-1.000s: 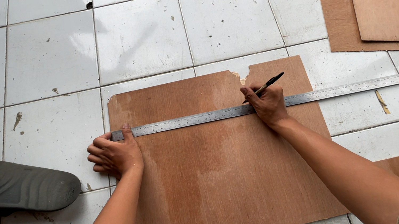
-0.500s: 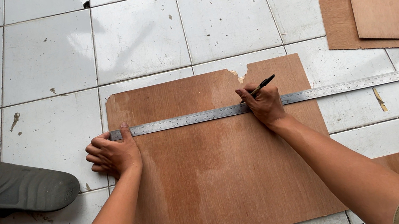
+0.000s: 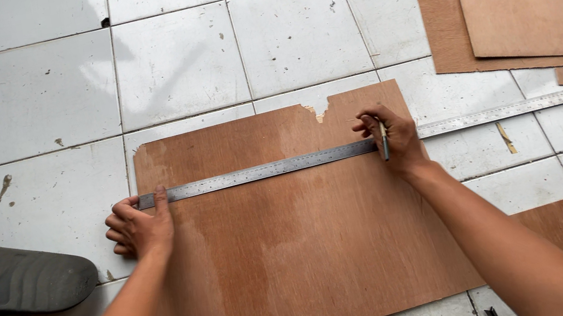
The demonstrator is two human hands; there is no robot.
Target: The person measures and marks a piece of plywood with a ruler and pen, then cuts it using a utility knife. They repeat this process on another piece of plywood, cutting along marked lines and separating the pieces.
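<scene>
On the white tiled floor (image 3: 181,60), a brown plywood sheet (image 3: 298,254) lies flat under a long steel ruler (image 3: 261,173) (no containers here), whose near end the left hand (image 3: 139,227) pins with fingers spread, while the right hand (image 3: 389,140) pinches a pen (image 3: 384,142) upright against its edge.

Ruler (image 3: 283,167) across plywood sheet (image 3: 298,254) on floor (image 3: 181,60); sandal (image 3: 4,279) left.
</scene>
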